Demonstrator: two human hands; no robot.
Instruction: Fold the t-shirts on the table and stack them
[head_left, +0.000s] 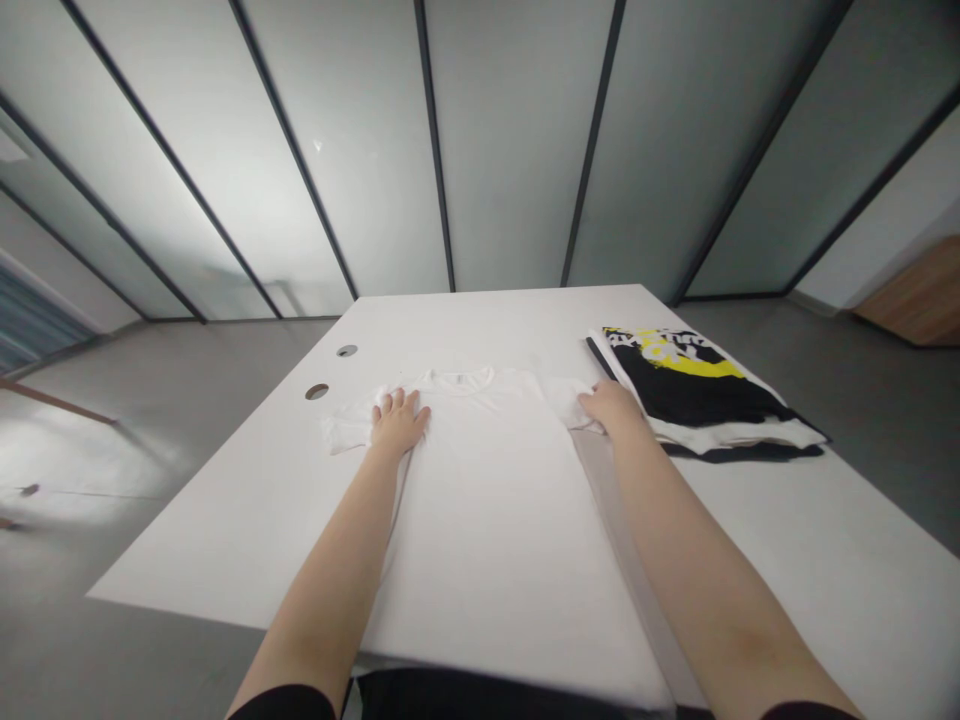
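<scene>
A wall of frosted glass panels (517,130) fills the far side of the room, split by dark bars, and a grey floor (217,400) runs up to its foot. In front of me stands a broad white table (225,540), with one person working at its near edge, both bare forearms stretched out over the top. Between those arms a white T-shirt (495,510) lies spread out on the table, neckline towards the glass, body running back to the near edge, short sleeves out to either side. A greyish band runs along its right side; from here I can't tell whether it is cloth or shadow. Off to the right, just beyond the right forearm, sits a stack of folded garments (690,395), the top one black with a yellow and white print, with white and dark layers showing beneath. The left hand (397,422) is open, palm down and fingers parted, resting on the shirt where the left sleeve meets the body. The right hand (611,405) is at the outer end of the right sleeve, near the stack's closest corner, its fingers drawn in; whether they pinch the fabric or merely press on it, I can't tell. Smallest of all are two round holes (317,391) in the tabletop, beyond the left sleeve.
</scene>
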